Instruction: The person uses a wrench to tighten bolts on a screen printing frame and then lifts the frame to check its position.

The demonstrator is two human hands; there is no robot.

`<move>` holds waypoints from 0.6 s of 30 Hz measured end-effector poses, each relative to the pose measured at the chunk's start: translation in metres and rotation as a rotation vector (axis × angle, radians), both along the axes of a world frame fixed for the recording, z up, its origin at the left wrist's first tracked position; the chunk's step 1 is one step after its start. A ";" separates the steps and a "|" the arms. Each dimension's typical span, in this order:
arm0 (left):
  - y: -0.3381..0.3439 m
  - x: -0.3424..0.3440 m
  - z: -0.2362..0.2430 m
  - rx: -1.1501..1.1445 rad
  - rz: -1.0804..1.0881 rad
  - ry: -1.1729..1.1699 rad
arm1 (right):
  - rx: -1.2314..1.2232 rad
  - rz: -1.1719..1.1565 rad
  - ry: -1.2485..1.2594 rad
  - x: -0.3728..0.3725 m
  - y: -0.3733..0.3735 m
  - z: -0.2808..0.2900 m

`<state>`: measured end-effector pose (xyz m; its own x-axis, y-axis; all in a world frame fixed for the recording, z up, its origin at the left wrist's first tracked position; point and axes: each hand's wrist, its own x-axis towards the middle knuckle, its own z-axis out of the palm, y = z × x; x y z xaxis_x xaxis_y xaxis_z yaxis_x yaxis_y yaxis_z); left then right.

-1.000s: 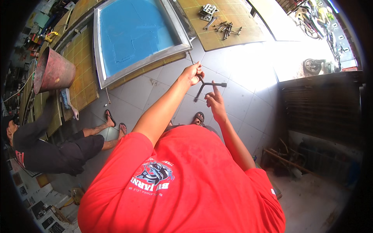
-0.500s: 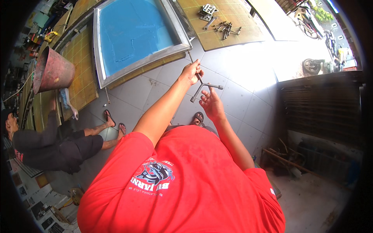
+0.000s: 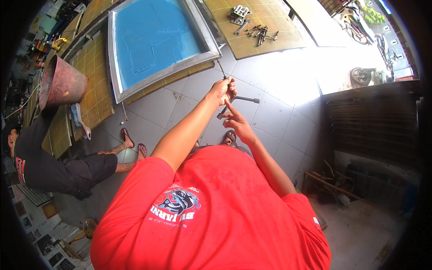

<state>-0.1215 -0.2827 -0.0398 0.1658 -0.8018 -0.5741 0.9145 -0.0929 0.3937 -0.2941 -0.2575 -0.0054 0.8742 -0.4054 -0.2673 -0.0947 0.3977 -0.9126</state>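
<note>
A dark three-armed Y-shaped socket wrench [image 3: 246,99] is in my left hand [image 3: 221,91], whose fingers wrap around its shaft near the hub. Its long end points up to a thin rod [image 3: 219,63] under the near right corner of a silver-framed blue screen [image 3: 168,74]. Whether the two are joined is too small to tell. My right hand [image 3: 240,128] is just below, with the index finger stretched up against the wrench near the hub and the other fingers partly bent. It does not grip anything.
Several bolts [image 3: 262,36], a spanner [image 3: 241,28] and metal hinge-like plates [image 3: 240,13] lie on a yellowish board to the right. At the left, a stained red bucket [image 3: 63,85] stands on another board. A co-worker in dark clothes [image 3: 58,166] bends beside it. Slatted dark panel [image 3: 369,121] at right.
My right hand has moved up and left, its index finger now at the wrench hub. The wrench has turned slightly in my left hand. The co-worker has leaned further toward the bucket.
</note>
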 end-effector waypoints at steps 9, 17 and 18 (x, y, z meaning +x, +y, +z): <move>0.014 -0.003 0.023 0.161 -0.034 -0.452 | -0.746 -0.301 0.238 0.066 -0.107 0.024; 0.024 -0.008 0.028 0.236 -0.152 -0.513 | -0.242 -0.072 0.317 0.134 -0.110 -0.031; 0.032 -0.007 0.026 0.242 -0.180 -0.530 | -0.226 -0.156 0.287 0.130 -0.105 -0.032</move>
<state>-0.1280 -0.2507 -0.0137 0.3527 -0.7009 -0.6199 0.5611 -0.3718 0.7396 -0.1641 -0.3626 -0.0378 0.7002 -0.6036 -0.3813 -0.3135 0.2198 -0.9238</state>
